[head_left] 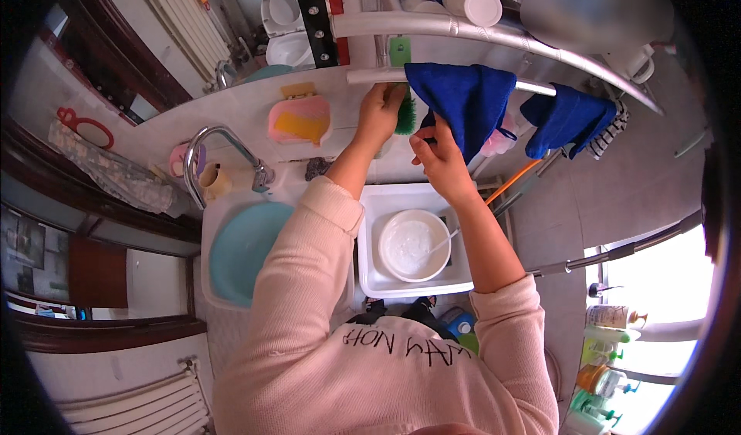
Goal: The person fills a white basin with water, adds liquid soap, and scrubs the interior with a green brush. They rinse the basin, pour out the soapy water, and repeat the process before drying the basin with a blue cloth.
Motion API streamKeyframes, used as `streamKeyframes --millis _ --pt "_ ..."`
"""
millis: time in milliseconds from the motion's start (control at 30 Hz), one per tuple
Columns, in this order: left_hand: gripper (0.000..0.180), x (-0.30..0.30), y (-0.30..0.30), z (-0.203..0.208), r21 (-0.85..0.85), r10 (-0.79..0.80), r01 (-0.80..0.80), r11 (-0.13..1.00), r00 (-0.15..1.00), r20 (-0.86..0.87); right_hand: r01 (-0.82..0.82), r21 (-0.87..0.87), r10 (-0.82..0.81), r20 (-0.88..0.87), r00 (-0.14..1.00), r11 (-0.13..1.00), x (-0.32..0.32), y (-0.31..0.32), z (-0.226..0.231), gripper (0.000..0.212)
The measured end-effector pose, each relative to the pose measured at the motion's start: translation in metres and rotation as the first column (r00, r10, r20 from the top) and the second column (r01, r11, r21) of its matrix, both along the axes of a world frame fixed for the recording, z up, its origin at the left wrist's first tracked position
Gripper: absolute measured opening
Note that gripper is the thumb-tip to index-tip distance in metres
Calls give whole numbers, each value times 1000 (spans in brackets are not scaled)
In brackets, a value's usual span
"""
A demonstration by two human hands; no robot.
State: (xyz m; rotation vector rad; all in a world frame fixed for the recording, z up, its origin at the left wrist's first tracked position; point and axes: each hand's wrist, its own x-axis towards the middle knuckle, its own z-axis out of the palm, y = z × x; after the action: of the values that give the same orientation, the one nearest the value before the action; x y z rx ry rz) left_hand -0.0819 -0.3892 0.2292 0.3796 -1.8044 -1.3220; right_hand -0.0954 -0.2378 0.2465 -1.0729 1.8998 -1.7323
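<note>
A green brush [406, 115] hangs bristles-down below the metal towel bar [376, 75]. At its left side, my left hand [378, 115] is closed with the fingertips on the brush; part of the grip is hidden. Draped over the bar is a blue cloth [463, 99]. My right hand [444, 161] pinches its lower left edge, fingers curled. Beneath my hands, a white bowl [390, 269] of cloudy, foamy liquid stands in a white rectangular basin [373, 280]. A thin pale handle [444, 243] leans out of the bowl.
To the left, a teal basin [247, 257] sits in the sink under a curved faucet [258, 165]. A pink soap dish [324, 126] is on the wall. Another blue cloth [567, 118] hangs at right. Overhead runs a metal rack [540, 40]; several bottles [598, 381] stand lower right.
</note>
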Motion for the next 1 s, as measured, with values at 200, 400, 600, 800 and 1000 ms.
streamKeyframes --millis 200,400,600,800,1000 --pt "21 -7 -11 -8 56 -32 33 998 999 -8 -22 37 22 -2 1000 999 1 4 1 61" --pt "30 -4 -11 -25 -63 50 -54 997 997 -51 -81 72 76 65 995 994 4 17 7 31" --pt "38 27 22 -42 -332 253 -257 907 966 -56 22 -29 -16 194 981 999 -4 49 -12 25" --pt "41 47 66 -34 -37 -98 96 995 993 -62 178 208 -206 122 971 962 -26 91 -88 28" --pt "46 47 74 -42 166 -214 227 960 973 -89 249 311 -375 462 804 917 -25 142 -166 31"
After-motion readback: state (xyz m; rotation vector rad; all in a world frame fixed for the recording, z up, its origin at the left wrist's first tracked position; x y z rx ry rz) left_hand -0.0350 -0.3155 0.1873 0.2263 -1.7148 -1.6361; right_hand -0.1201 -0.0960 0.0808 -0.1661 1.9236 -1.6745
